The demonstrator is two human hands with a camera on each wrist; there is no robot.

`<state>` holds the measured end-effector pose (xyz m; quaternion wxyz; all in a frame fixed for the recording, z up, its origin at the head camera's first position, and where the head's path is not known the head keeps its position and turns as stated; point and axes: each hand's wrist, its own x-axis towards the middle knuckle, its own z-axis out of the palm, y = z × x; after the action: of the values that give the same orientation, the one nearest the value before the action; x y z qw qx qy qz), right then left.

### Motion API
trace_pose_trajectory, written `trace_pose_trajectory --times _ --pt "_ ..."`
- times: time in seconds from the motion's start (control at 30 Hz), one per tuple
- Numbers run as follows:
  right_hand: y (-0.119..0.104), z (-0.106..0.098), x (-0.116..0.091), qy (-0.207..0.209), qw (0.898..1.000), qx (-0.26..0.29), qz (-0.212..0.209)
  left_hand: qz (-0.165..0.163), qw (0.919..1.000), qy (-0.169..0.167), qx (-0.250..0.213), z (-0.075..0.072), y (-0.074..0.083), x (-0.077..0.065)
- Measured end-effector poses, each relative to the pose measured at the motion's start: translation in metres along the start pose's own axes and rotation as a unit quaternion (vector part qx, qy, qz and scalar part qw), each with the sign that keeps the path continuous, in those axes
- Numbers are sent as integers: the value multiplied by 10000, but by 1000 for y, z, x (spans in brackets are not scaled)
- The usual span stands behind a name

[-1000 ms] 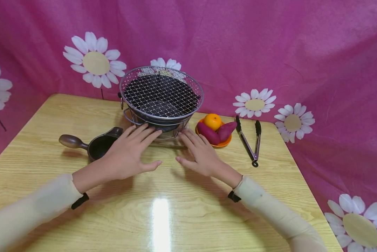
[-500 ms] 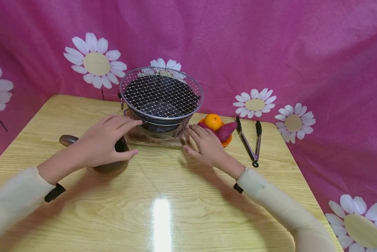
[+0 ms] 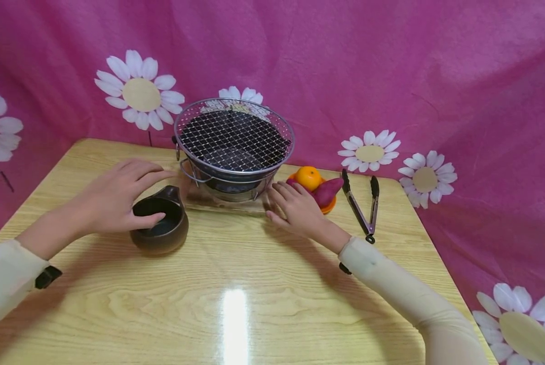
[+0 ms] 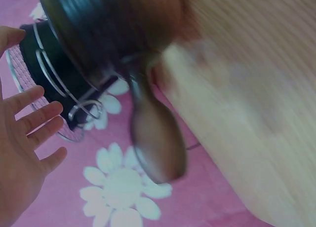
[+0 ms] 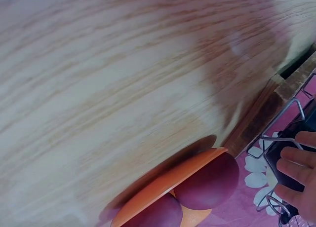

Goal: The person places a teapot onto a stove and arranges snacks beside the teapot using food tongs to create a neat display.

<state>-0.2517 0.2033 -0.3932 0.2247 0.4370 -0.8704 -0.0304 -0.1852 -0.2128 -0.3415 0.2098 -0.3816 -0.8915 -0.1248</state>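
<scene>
In the head view my left hand (image 3: 117,200) is over the left side of a dark brown pot (image 3: 165,241), fingers spread and thumb above its opening. The pot's wooden handle (image 4: 158,138) shows in the left wrist view, apart from the fingers; in the head view the hand hides it. My right hand (image 3: 300,210) is at the right corner of a wooden board (image 3: 218,204), its fingers loosely bent and gripping nothing. On that board stands a round tabletop grill (image 3: 236,175) with a wire mesh top.
Right of the grill, an orange plate (image 3: 331,207) bears an orange (image 3: 309,178) and purple sweet potatoes (image 3: 329,191). Spread tongs (image 3: 363,215) lie farther right. A pink cloth (image 3: 318,61) with white flowers hangs behind the wooden table (image 3: 272,284).
My left hand has moved left from the grill's front to over the pot. The right hand has shifted slightly right, away from the grill. Pot and grill have stayed in place.
</scene>
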Motion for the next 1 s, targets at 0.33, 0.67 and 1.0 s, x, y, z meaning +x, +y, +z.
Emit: trace_pose_trajectory --times 0.33,0.67,1.0 --pt "6 11 4 -295 9995 -44 -117 -523 9975 -483 -9 -1 -24 -15" --pt "12 24 6 -365 9991 81 -183 -383 9981 -469 143 1 -43 -32" --pt "17 27 8 -500 9967 541 -333 -166 9939 -747 791 5 -46 -47"
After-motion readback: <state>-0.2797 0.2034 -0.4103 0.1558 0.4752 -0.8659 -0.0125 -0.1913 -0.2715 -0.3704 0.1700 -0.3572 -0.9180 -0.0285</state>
